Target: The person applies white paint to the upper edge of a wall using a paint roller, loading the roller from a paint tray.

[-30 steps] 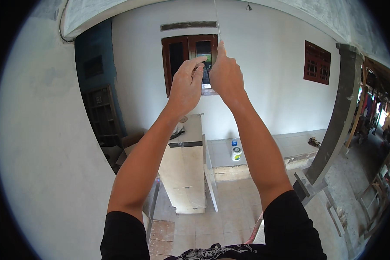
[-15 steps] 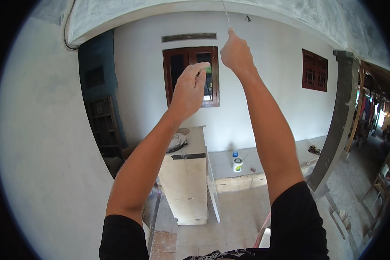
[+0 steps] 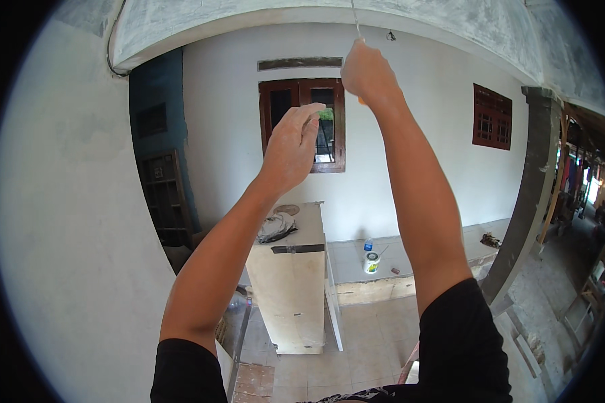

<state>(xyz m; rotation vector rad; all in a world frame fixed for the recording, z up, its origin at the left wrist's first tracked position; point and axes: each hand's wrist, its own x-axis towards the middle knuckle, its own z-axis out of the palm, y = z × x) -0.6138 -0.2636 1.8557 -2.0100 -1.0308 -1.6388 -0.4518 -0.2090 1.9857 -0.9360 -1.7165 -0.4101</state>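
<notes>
My right hand is raised high, its fingers wrapped round a tool with an orange handle. From the top of the fist a thin pale rod runs up past the white beam and out of view, so the tool's far end is hidden. My left hand hovers in front of the brown-framed window, palm turned inward. Its fingers are stretched and slightly bent, with the thumb apart, and nothing is in it. Pale smears mark both hands.
Below stands a tall cream cabinet with a crumpled bag on top. A white tub and a blue-labelled bottle sit on the tiled ledge. A grey pillar rises at right; a pale wall fills the left.
The view has tilted slightly, so the background sits a little lower and further right. My right hand has risen slightly against it, and the orange handle now shows. My left hand stays open.
</notes>
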